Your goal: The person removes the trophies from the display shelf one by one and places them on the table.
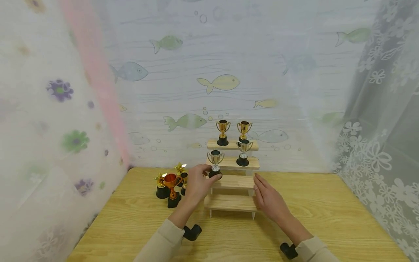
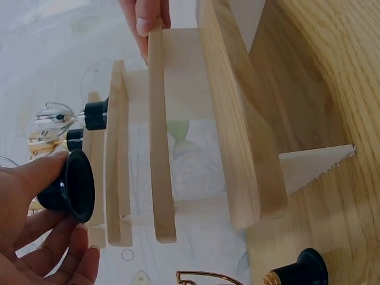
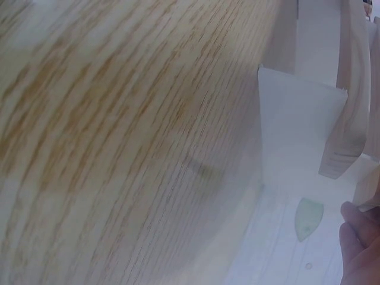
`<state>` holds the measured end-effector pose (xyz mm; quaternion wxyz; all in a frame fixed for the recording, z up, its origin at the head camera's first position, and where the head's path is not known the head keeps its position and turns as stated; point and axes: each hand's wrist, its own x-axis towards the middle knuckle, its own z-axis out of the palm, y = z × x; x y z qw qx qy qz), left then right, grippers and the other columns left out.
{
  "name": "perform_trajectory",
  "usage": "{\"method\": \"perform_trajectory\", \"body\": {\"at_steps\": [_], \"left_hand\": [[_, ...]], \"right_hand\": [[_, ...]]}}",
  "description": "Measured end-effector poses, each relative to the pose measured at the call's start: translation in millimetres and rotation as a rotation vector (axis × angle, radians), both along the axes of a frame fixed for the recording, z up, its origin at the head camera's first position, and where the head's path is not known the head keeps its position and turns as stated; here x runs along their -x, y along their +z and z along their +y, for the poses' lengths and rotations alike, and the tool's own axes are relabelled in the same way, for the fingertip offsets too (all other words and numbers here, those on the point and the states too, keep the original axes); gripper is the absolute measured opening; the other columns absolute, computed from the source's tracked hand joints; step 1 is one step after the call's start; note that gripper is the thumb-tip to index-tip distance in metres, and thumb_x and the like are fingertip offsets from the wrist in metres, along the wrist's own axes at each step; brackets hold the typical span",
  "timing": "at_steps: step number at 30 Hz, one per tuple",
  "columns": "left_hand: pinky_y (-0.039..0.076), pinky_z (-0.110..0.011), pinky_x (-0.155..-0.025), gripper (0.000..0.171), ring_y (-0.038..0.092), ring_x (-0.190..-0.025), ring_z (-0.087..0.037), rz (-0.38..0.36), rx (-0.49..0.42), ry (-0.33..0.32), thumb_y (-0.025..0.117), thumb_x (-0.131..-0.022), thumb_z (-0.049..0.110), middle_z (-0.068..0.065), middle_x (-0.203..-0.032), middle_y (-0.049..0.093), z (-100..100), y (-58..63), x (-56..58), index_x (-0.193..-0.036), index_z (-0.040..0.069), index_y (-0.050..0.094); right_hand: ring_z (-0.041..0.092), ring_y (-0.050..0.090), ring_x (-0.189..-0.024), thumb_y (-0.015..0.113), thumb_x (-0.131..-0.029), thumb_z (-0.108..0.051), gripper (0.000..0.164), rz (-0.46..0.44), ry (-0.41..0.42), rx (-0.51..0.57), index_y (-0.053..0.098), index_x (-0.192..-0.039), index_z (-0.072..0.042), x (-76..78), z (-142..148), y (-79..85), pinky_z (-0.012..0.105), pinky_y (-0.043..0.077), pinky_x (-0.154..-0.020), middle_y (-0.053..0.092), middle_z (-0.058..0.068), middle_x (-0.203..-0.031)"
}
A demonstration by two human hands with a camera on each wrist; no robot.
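A silver trophy cup [image 1: 215,157] with a black base is pinched by my left hand [image 1: 198,183], thumb and fingers around the base. It is at the left end of a stepped wooden rack [image 1: 230,202]. In the left wrist view, the underside of its black base [image 2: 78,187] shows, apart from the boards. My right hand [image 1: 271,200] rests its straight fingers against the rack's right end, beside the second step from the bottom. Another silver trophy [image 1: 243,153] stands on the step below the top. Two gold trophies, left [image 1: 223,133] and right [image 1: 244,128], stand on the top step.
Left of the rack, a bronze-coloured trophy [image 1: 172,189] stands on the wooden table [image 1: 314,203] among several gold ones, including a star-topped trophy [image 1: 162,189]. A fish-print curtain [image 1: 219,47] hangs behind the table; a floral sheet [image 1: 49,120] hangs at the left.
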<state>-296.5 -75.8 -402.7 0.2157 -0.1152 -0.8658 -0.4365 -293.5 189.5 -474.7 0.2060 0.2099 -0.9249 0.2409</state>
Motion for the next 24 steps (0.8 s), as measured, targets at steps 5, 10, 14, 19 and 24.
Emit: {"method": "perform_trajectory", "body": {"at_steps": [5,10,14,19,24], "left_hand": [[0.048,-0.031,-0.070,0.023,0.060,-0.082,-0.019,0.000,-0.008,-0.008,0.087,-0.084,0.021,0.000,-0.097,0.075,-6,-1.7,-2.0,-0.104,0.011,0.080],[0.047,-0.031,-0.069,0.020,0.061,-0.081,-0.022,0.022,-0.011,-0.010,0.088,-0.082,0.019,0.001,-0.093,0.075,-13,-5.1,-4.3,-0.099,0.011,0.081],[0.047,-0.030,-0.067,0.021,0.061,-0.078,-0.023,0.026,-0.008,-0.023,0.088,-0.082,0.019,0.000,-0.092,0.075,-17,-7.3,-6.3,-0.100,0.012,0.080],[0.046,-0.028,-0.061,0.026,0.056,-0.071,-0.016,0.014,-0.008,-0.019,0.088,-0.082,0.018,-0.002,-0.095,0.075,-20,-10.4,-9.0,-0.106,0.011,0.080],[0.047,-0.027,-0.058,0.027,0.055,-0.068,-0.011,0.002,-0.019,-0.021,0.087,-0.083,0.018,-0.004,-0.097,0.073,-24,-15.1,-11.0,-0.107,0.009,0.079]], "right_hand": [[0.041,0.053,-0.134,0.045,-0.111,-0.018,0.045,-0.001,0.001,0.002,0.049,-0.147,0.008,0.2,0,0.4,0.056,0.048,-0.102,0.045,0.023,-0.155],[0.041,0.053,-0.134,0.046,-0.111,-0.018,0.044,0.008,0.002,-0.004,0.049,-0.146,0.008,1.0,1,-0.4,0.056,0.048,-0.102,0.046,0.023,-0.154],[0.041,0.052,-0.135,0.045,-0.111,-0.019,0.045,0.003,-0.002,-0.004,0.049,-0.147,0.008,1.3,1,-1.4,0.056,0.047,-0.103,0.046,0.023,-0.155],[0.041,0.052,-0.135,0.044,-0.111,-0.019,0.045,0.002,-0.005,-0.004,0.049,-0.147,0.008,1.2,1,-1.4,0.057,0.047,-0.103,0.046,0.023,-0.155],[0.041,0.052,-0.135,0.044,-0.111,-0.019,0.045,-0.006,-0.004,-0.006,0.048,-0.147,0.007,0.8,1,-0.8,0.056,0.047,-0.103,0.045,0.023,-0.155]]}}
